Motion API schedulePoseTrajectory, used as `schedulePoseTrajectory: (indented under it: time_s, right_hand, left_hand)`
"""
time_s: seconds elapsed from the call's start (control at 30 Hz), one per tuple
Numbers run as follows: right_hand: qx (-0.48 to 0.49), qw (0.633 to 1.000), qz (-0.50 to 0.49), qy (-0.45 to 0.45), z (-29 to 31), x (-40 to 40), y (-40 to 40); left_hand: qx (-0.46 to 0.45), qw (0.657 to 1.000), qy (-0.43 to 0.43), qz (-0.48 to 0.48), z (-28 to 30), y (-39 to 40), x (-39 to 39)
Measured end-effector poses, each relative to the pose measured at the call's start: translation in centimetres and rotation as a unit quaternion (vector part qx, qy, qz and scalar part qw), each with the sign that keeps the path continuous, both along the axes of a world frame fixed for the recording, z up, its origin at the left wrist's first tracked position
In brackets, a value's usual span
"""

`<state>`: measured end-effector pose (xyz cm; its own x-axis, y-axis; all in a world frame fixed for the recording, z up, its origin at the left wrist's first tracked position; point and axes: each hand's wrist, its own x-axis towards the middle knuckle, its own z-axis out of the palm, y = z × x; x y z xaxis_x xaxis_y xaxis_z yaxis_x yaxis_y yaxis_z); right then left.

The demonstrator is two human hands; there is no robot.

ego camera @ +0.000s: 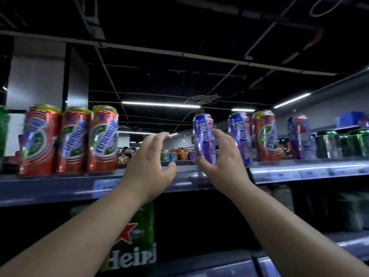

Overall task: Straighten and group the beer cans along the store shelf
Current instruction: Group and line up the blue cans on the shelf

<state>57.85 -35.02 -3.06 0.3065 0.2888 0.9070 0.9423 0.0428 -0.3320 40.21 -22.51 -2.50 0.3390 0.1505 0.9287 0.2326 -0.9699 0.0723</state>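
Note:
My right hand [220, 156] grips a blue-purple beer can [203, 134] standing upright near the middle of the top shelf [60, 186]. My left hand [149, 162] hovers just left of it, fingers curved and apart, holding nothing. Three red Tuborg cans [69, 139] stand side by side at the left. To the right stand another blue can [239, 134], a red Tuborg can [266, 136] and a blue-white can [299, 136]. Dark green cans [343, 142] sit at the far right.
A green can [4, 128] shows at the left edge. Below the top shelf stands a green Heineken pack [137, 236], with darker packs to its right. A gap on the shelf lies between the red trio and the held can. Snack displays show in the background.

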Motion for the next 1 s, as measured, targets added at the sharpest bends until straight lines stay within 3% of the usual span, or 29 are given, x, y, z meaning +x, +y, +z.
schedulePoseTrajectory:
  time_s: [0.3, 0.57, 0.77, 1.0]
  right_hand:
    - [-0.017, 1.0, -0.02, -0.001, 1.1, 10.7, -4.6]
    - [-0.032, 0.999, -0.015, -0.018, 2.4, 11.5, -3.1]
    - [-0.098, 0.991, -0.087, -0.002, 3.6, 11.6, -1.1]
    - [-0.129, 0.981, -0.141, 0.02, 4.5, 12.1, -0.2]
  left_hand:
    - [-0.098, 0.994, -0.004, 0.04, 1.4, -2.6, 9.0]
    - [-0.175, 0.983, 0.006, 0.054, 4.2, -3.5, 13.9]
    - [-0.227, 0.964, 0.055, 0.128, 4.7, -2.8, 16.0]
    - [-0.262, 0.956, 0.067, 0.113, 4.8, -2.3, 15.7]
